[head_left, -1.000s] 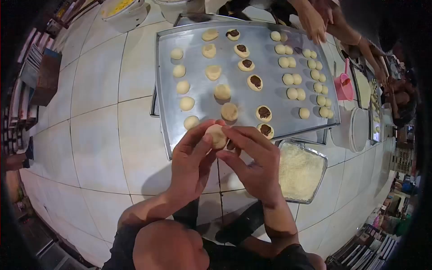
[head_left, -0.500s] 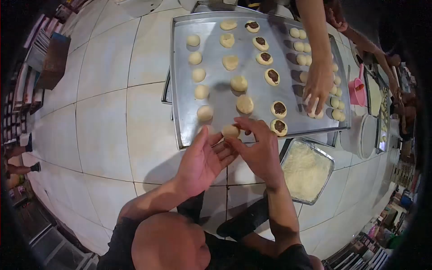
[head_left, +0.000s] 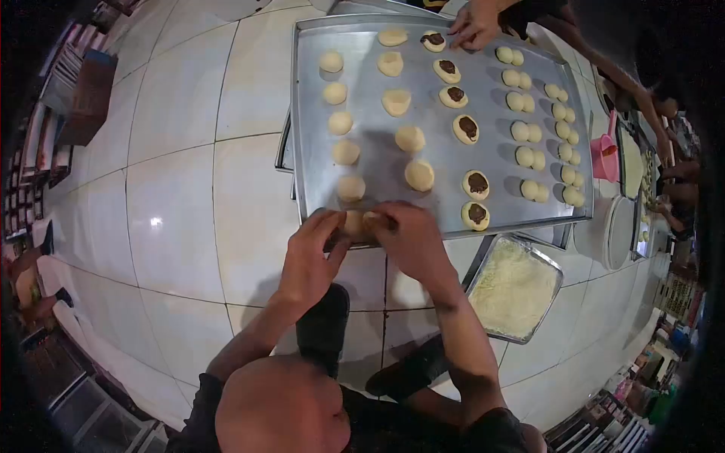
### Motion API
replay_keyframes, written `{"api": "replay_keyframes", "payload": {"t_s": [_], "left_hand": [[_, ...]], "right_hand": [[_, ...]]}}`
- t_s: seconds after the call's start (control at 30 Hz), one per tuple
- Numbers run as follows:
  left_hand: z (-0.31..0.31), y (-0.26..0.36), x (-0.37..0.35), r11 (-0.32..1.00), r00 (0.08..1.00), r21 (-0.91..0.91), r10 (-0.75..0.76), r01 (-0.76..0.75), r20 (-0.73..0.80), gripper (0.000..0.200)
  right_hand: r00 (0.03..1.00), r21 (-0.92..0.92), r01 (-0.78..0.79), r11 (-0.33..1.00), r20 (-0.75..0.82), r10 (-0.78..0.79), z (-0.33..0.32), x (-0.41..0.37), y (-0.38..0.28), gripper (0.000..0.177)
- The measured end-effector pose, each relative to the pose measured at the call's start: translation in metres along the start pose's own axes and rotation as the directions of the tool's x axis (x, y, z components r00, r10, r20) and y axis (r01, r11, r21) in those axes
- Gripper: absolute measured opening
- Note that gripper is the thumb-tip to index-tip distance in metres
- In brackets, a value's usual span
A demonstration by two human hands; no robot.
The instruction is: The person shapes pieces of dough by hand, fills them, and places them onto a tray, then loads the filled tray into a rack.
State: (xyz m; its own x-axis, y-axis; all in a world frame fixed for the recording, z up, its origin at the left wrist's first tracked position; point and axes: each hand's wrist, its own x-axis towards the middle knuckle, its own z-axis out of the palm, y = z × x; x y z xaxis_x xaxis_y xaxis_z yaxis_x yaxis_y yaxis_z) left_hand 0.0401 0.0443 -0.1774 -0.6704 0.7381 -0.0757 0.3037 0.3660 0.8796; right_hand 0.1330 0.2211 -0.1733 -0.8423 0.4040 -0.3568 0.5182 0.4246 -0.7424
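A large metal baking tray [head_left: 377, 143] lies on the white tiled floor. It carries several pale dough balls and several flattened rounds topped with dark chocolate filling [head_left: 476, 182]. My left hand [head_left: 310, 257] and my right hand [head_left: 408, 238] meet at the tray's near edge, both fingertips pressing one dough ball [head_left: 361, 221] down onto the tray. Most of that ball is hidden by my fingers. A column of finished balls [head_left: 346, 152] runs up the tray's left side.
A small metal pan of grated cheese [head_left: 513, 287] sits right of my right arm. Another person's hand [head_left: 474, 26] reaches over the tray's far edge. A pink scoop [head_left: 604, 155] and more trays lie at right. Stacked items line the left edge.
My hands carried the dough ball forward and set it down at the tray's near edge. The other person's hand left the right-side balls and withdrew to the far edge.
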Motion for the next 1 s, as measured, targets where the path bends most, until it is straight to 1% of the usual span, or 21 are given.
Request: {"api": "replay_keyframes", "payload": {"t_s": [0.07, 0.13, 0.2, 0.23, 0.3, 0.33, 0.37, 0.4, 0.47, 0.5, 0.63, 0.67, 0.7, 0.73, 0.77, 0.8, 0.83, 0.9, 0.97, 1.0], "left_hand": [[0.0, -0.003, 0.0, 0.999, 0.999, -0.007, -0.039, 0.039, 0.017, 0.035], [0.0, -0.005, 0.0, 0.997, 0.996, -0.013, -0.078, 0.079, 0.034, 0.036], [-0.001, -0.003, -0.003, 0.996, 0.996, 0.003, -0.085, 0.085, 0.016, 0.036], [-0.002, -0.002, -0.004, 0.996, 0.996, 0.02, -0.091, 0.091, -0.004, 0.035], [0.0, 0.001, -0.005, 0.993, 0.994, 0.054, -0.101, 0.104, -0.043, 0.035], [0.001, 0.002, -0.003, 0.994, 0.994, 0.053, -0.098, 0.1, -0.043, 0.035], [0.003, 0.004, -0.001, 0.994, 0.999, 0.105, -0.001, 0.006, -0.048, 0.034], [0.004, 0.006, 0.002, 0.984, 0.994, 0.158, 0.097, -0.088, -0.047, 0.034], [0.007, 0.01, 0.008, 0.927, 0.957, 0.261, 0.287, -0.269, -0.032, 0.034], [0.008, 0.012, 0.01, 0.926, 0.956, 0.26, 0.29, -0.272, -0.033, 0.034], [0.006, 0.019, 0.014, 0.963, 0.966, -0.079, 0.254, -0.257, -0.045, 0.029], [0.009, 0.02, 0.016, 0.964, 0.967, -0.075, 0.251, -0.254, -0.05, 0.029], [0.014, 0.023, 0.021, 0.946, 0.987, -0.286, 0.132, -0.154, -0.096, 0.029], [0.02, 0.027, 0.026, 0.871, 0.993, -0.488, 0.005, -0.06, -0.114, 0.028], [0.024, 0.03, 0.03, 0.744, 0.987, -0.668, -0.122, 0.021, -0.104, 0.028], [0.025, 0.031, 0.032, 0.573, 0.968, -0.815, -0.241, 0.086, -0.067, 0.028], [0.025, 0.03, 0.031, 0.573, 0.968, -0.815, -0.242, 0.082, -0.072, 0.028], [0.025, 0.023, 0.028, 0.348, 0.962, -0.918, -0.253, 0.191, 0.104, 0.029], [0.026, 0.018, 0.025, 0.104, 0.934, -0.945, -0.216, 0.311, 0.284, 0.031], [0.026, 0.02, 0.026, 0.105, 0.934, -0.944, -0.214, 0.312, 0.285, 0.031]], "right_hand": [[0.982, -0.1, 0.137, 0.986, -0.118, -0.148, 0.011, 0.0, 0.006, 0.027], [0.929, -0.214, 0.256, 0.943, -0.216, -0.301, 0.02, -0.002, 0.01, 0.027], [0.961, -0.047, 0.128, 0.991, -0.241, -0.135, 0.013, -0.008, -0.004, 0.022], [0.961, -0.053, 0.121, 0.991, -0.245, -0.131, 0.005, -0.008, -0.005, 0.022], [0.901, 0.12, 0.044, 0.992, -0.433, 0.012, -0.021, -0.003, 0.003, 0.022], [0.893, 0.026, 0.011, 1.0, -0.45, 0.002, -0.036, 0.003, 0.009, 0.021], [0.885, -0.067, -0.024, 0.997, -0.466, -0.01, -0.047, 0.012, 0.013, 0.021], [0.883, -0.069, -0.024, 0.997, -0.469, -0.011, -0.045, 0.022, 0.022, 0.021], [0.858, -0.202, 0.135, 0.97, -0.466, -0.216, -0.032, 0.04, 0.051, 0.022], [0.857, -0.204, 0.135, 0.97, -0.468, -0.217, -0.031, 0.04, 0.051, 0.022], [0.895, -0.001, 0.132, 0.991, -0.429, -0.12, -0.013, 0.033, 0.047, 0.02], [0.897, 0.0, 0.137, 0.991, -0.424, -0.124, -0.013, 0.028, 0.043, 0.02], [0.912, 0.184, 0.148, 0.972, -0.406, -0.062, -0.016, 0.022, 0.036, 0.019], [0.927, 0.362, 0.151, 0.92, -0.376, -0.004, -0.02, 0.015, 0.026, 0.017], [0.941, 0.527, 0.145, 0.837, -0.335, 0.048, -0.025, 0.008, 0.016, 0.016], [0.955, 0.675, 0.131, 0.726, -0.283, 0.091, -0.028, 0.003, 0.009, 0.015], [0.956, 0.674, 0.133, 0.726, -0.281, 0.086, -0.029, -0.001, 0.005, 0.015], [0.966, 0.733, 0.154, 0.663, -0.254, 0.056, -0.028, -0.009, -0.004, 0.013], [0.972, 0.787, 0.169, 0.594, -0.233, 0.032, -0.025, -0.013, -0.007, 0.012], [0.972, 0.787, 0.17, 0.593, -0.234, 0.032, -0.024, -0.013, -0.007, 0.012]]}}
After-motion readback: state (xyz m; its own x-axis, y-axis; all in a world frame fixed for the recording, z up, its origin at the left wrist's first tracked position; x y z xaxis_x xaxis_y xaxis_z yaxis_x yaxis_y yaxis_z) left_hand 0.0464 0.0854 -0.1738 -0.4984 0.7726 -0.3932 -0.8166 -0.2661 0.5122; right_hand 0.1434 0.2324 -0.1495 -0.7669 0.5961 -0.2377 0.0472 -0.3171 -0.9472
